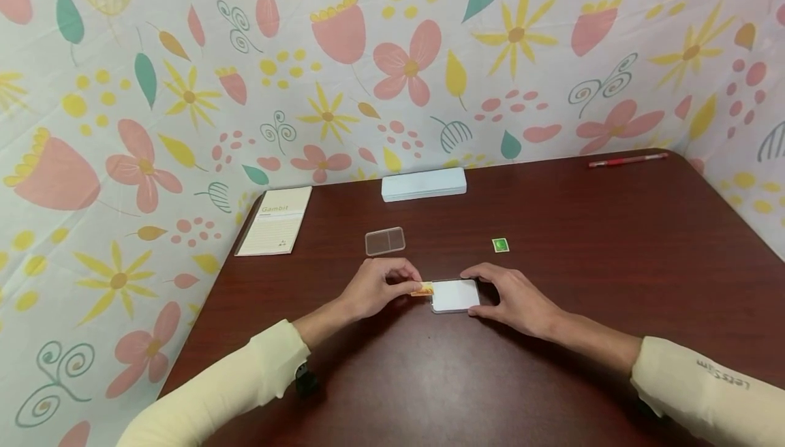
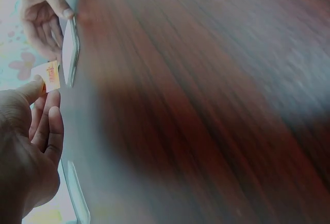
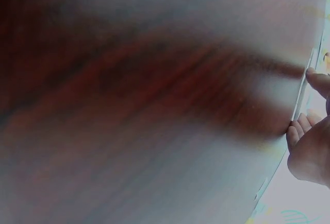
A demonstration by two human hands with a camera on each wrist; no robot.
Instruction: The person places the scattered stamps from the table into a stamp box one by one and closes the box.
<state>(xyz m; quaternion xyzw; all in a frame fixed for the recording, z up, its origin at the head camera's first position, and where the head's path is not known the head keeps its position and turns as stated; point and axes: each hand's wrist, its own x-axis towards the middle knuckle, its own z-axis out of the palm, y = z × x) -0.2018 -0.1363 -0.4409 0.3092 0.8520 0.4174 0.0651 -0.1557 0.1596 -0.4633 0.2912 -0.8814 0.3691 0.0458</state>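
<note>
A person sits or stands at a dark reddish-brown table (image 1: pixel 552 229), both hands busy around a flat white case (image 1: pixel 455 296) that lies on it, white face up. The right hand (image 1: pixel 521 300) grips the case at its right end, thumb on the near edge and fingertips on the far edge. The left hand (image 1: pixel 370 291) pinches a small orange-and-yellow card (image 1: pixel 422 289) between thumb and fingertips, right at the case's left end; whether card and case actually touch I can't tell. Beyond the case and to its left lies a clear lid (image 1: pixel 385 241), and beyond it to the right a little green square (image 1: pixel 500 245). Farther behind the case sits a pale blue box (image 1: pixel 424 185). A cream notebook (image 1: pixel 277 222) rests well to the case's left, a red pen (image 1: pixel 628 160) far off behind it to the right, and flowered cloth (image 1: pixel 349 35) hangs behind everything.
</note>
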